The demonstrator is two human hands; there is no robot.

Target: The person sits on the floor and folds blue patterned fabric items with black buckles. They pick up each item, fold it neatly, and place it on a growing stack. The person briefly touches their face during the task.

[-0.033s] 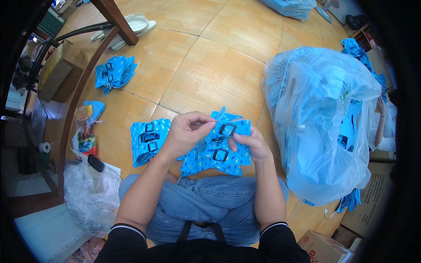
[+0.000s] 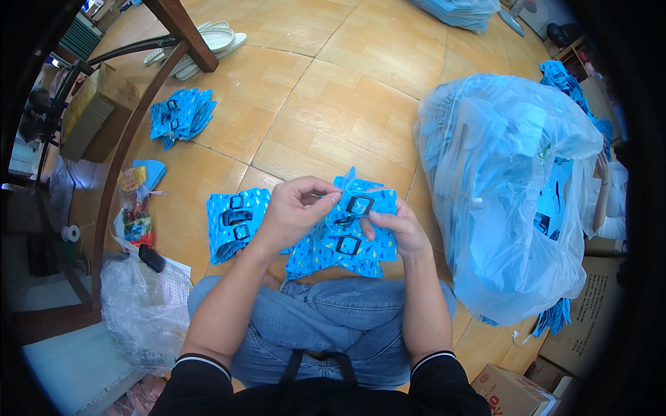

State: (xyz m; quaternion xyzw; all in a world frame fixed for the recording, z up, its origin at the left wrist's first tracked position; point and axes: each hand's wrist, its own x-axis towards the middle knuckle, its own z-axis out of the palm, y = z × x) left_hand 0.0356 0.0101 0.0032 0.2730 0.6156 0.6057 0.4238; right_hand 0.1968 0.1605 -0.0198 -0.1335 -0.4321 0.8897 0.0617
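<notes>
A black shirt [image 2: 312, 402] is worn, with short sleeves [image 2: 444, 388]. Each sleeve is edged with a thin white stripe [image 2: 433, 356]. The left hand [image 2: 291, 211] and right hand [image 2: 408, 232] are bare. Blue jeans [image 2: 347, 301] are worn, faded and creased. Two dark straps [image 2: 293, 366] are seen over the lap.

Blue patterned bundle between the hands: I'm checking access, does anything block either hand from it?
Nothing visible does: on the blue patterned bundle, the left hand pinches the upper left and the right hand grips the right side.
</notes>
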